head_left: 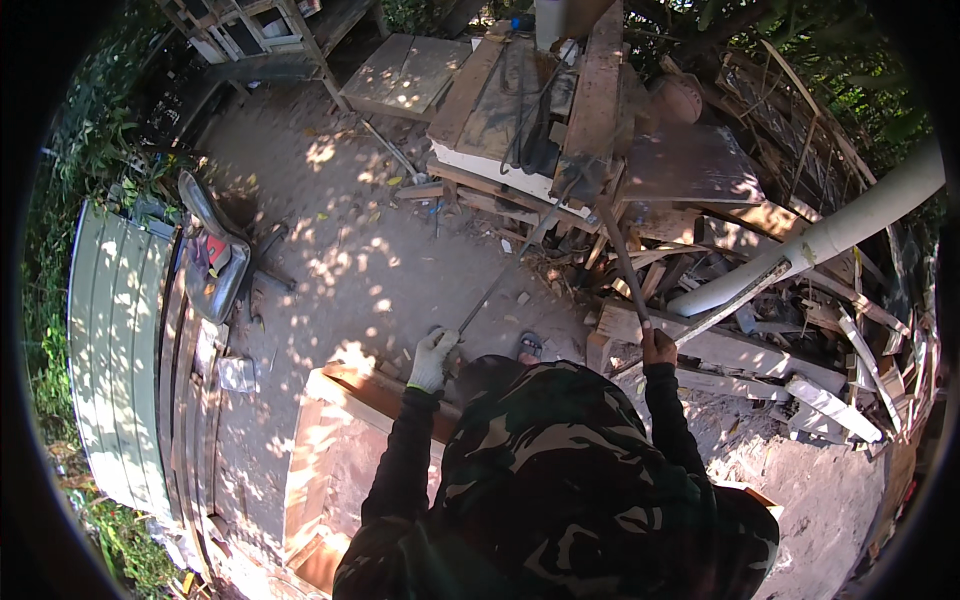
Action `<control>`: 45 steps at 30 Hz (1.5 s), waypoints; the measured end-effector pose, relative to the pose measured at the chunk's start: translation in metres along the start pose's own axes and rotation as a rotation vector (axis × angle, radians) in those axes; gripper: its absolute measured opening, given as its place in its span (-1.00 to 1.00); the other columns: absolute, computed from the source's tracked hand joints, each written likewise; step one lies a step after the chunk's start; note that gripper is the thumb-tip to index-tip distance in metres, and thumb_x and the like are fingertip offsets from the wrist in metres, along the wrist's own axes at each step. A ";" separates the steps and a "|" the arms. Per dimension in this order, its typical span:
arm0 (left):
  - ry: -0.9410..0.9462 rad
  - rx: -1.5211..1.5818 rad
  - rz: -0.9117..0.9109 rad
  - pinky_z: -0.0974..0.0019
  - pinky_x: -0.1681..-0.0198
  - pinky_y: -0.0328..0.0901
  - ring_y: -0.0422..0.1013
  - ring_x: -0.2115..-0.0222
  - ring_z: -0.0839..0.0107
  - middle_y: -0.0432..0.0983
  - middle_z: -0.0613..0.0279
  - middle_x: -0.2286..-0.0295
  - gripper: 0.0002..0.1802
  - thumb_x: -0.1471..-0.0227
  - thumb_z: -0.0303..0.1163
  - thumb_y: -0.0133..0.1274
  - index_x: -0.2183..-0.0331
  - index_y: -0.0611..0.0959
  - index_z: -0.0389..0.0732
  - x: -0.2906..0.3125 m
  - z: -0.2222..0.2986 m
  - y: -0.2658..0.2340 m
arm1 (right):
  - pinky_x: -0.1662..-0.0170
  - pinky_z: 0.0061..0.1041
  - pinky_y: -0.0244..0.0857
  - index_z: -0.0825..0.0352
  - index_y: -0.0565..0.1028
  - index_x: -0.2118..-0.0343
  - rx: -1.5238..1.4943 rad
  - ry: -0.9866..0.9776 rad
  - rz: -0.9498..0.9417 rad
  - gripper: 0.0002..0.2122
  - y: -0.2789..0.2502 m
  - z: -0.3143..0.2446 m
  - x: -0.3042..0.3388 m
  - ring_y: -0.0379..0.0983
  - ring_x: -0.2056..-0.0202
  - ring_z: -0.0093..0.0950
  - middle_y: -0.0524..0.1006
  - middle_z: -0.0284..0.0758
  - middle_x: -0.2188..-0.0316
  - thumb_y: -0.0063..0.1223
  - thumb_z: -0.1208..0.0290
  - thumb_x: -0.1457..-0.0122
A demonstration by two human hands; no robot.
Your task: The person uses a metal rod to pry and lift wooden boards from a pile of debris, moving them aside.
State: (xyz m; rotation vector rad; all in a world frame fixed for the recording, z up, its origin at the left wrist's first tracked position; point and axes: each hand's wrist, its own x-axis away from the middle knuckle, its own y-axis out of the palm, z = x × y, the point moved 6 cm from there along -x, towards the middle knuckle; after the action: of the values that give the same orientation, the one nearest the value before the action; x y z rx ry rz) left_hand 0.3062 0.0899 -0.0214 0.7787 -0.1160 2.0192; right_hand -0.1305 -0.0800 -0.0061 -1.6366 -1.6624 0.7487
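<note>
My left hand (433, 360) wears a pale work glove and is closed round the near end of a thin grey bar (492, 290). This bar slants away to the right, its far end at the edge of the workbench (497, 172). In my bare right hand (658, 348) is the near end of a brown stick (624, 258), which looks like wood or rusty metal. The stick leans up to the left, and its far tip meets the bench near a wide wooden plank (592, 110). Dark sleeves cover both my forearms.
An open wooden box frame (340, 440) stands close by my left arm. To the right lie a white pipe (850, 225) and a heap of scrap timber (730, 345). An office chair (222, 255) and a corrugated sheet (118, 350) are at the left. Sandy ground (350, 240) lies between.
</note>
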 end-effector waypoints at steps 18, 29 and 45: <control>-0.013 0.009 -0.091 0.51 0.47 0.34 0.28 0.67 0.67 0.39 0.41 0.58 -0.78 -0.14 -0.30 0.05 0.30 0.57 -0.27 -0.001 0.006 0.000 | 0.32 -0.15 0.28 0.37 0.57 0.45 0.209 -0.155 -0.284 -0.44 -0.065 0.020 -0.100 0.48 0.42 -0.02 0.51 -0.01 0.57 -0.18 -0.14 -0.21; -0.077 -0.074 -0.098 0.53 0.73 0.13 0.17 0.76 0.69 0.27 0.47 0.69 -0.79 -0.16 -0.26 0.04 0.41 0.54 -0.19 0.006 0.023 0.007 | 0.34 -0.02 0.35 0.26 0.52 0.37 0.488 -0.303 -0.108 -0.54 -0.059 -0.007 -0.065 0.46 0.41 0.04 0.54 -0.08 0.52 -0.17 -0.11 -0.21; -0.450 -0.021 -0.446 0.56 0.56 0.11 0.22 0.60 0.67 0.32 0.47 0.57 -0.73 -0.18 -0.25 0.01 0.22 0.56 -0.27 -0.008 0.019 0.003 | 0.38 0.01 0.32 0.37 0.48 0.44 0.199 0.332 0.007 -0.44 0.087 -0.062 0.078 0.45 0.44 0.13 0.48 0.10 0.59 -0.19 -0.18 -0.20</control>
State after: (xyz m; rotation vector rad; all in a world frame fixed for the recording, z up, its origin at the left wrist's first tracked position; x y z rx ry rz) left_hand 0.3162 0.0750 -0.0104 1.1265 -0.2015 1.4011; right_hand -0.0265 -0.0016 -0.0319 -1.5310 -1.3060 0.5877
